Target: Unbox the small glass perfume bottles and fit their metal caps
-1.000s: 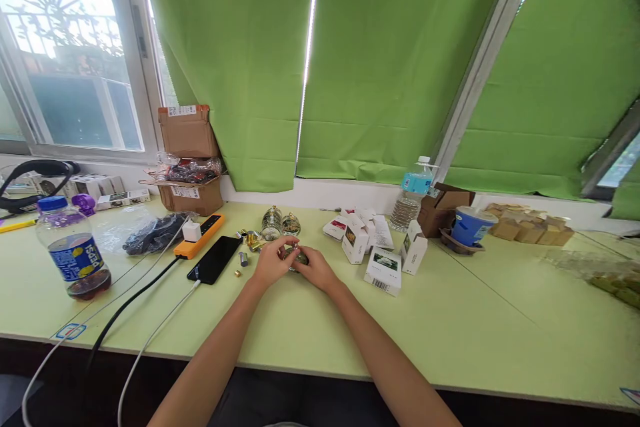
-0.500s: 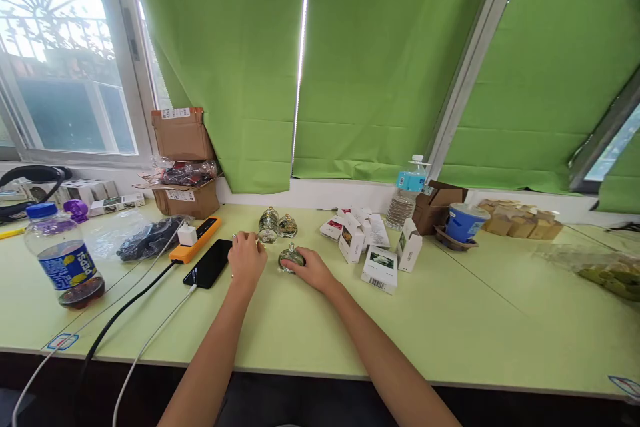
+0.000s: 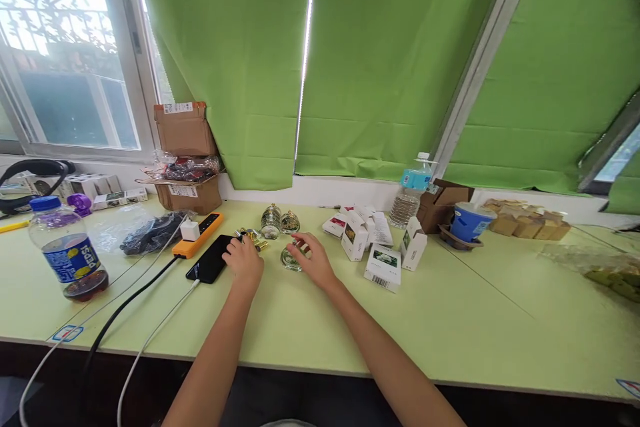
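Observation:
My left hand [image 3: 245, 261] hovers at the upper right end of the black phone [image 3: 209, 260], fingers curled and slightly apart. Just beyond its fingertips lie several small gold tube-like pieces [image 3: 258, 241], partly covered by the hand. A small round glass jar [image 3: 290, 261] rests on the table between my hands. My right hand [image 3: 316, 264] is at its top, thumb and fingers closed around what looks like its clear lid, mostly hidden. Behind stand two more ornate glass jars with gold trim, a taller one [image 3: 271, 221] and a low one [image 3: 290, 222].
White printed boxes [image 3: 383, 267] stand and lie at the right, before a water bottle [image 3: 407, 197] and blue tub [image 3: 469, 221]. Leftward are an orange power strip [image 3: 203, 235], cables, and a Pepsi bottle [image 3: 70, 257]. A cardboard box [image 3: 187, 193] stands by the window.
My left hand has drawn back and opened somewhat, uncovering the gold pieces. My right hand has shifted from the jar's side to its top. The view has moved slightly.

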Demonstrator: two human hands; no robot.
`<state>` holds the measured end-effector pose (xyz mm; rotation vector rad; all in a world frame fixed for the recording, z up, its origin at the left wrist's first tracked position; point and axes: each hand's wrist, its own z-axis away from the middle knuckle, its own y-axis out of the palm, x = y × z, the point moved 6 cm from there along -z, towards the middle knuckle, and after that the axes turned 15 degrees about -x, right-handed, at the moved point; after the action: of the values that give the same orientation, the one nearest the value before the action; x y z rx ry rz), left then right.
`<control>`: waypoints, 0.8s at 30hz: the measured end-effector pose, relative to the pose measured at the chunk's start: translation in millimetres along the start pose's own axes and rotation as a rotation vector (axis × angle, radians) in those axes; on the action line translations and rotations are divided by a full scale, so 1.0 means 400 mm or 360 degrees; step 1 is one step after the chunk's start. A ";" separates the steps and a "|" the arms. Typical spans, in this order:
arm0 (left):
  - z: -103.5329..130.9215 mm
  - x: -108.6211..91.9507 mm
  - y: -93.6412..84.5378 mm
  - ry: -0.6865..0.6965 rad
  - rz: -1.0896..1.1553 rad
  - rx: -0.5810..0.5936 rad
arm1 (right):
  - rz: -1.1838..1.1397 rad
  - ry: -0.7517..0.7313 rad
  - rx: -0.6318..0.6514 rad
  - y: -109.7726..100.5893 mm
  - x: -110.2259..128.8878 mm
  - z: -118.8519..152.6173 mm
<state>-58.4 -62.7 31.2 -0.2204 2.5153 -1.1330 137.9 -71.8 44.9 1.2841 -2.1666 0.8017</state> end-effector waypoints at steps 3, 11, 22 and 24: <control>0.002 0.000 0.006 -0.0014 -0.0036 0.0031 | -0.0081 -0.0077 -0.0034 -0.001 0.015 -0.002; 0.008 -0.006 0.017 0.0047 0.0006 0.0086 | -0.0121 -0.0149 -0.0048 0.006 0.012 -0.003; -0.001 -0.030 0.009 0.0167 0.0308 -0.0063 | -0.0076 -0.0184 -0.0020 0.001 0.019 -0.002; -0.008 -0.036 0.003 0.0211 0.0445 -0.0149 | -0.0074 -0.0179 -0.0021 0.001 0.018 -0.002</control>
<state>-46.4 -55.6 36.2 0.1837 2.6132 -0.9475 134.5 -75.4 50.2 1.3982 -2.2165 0.7107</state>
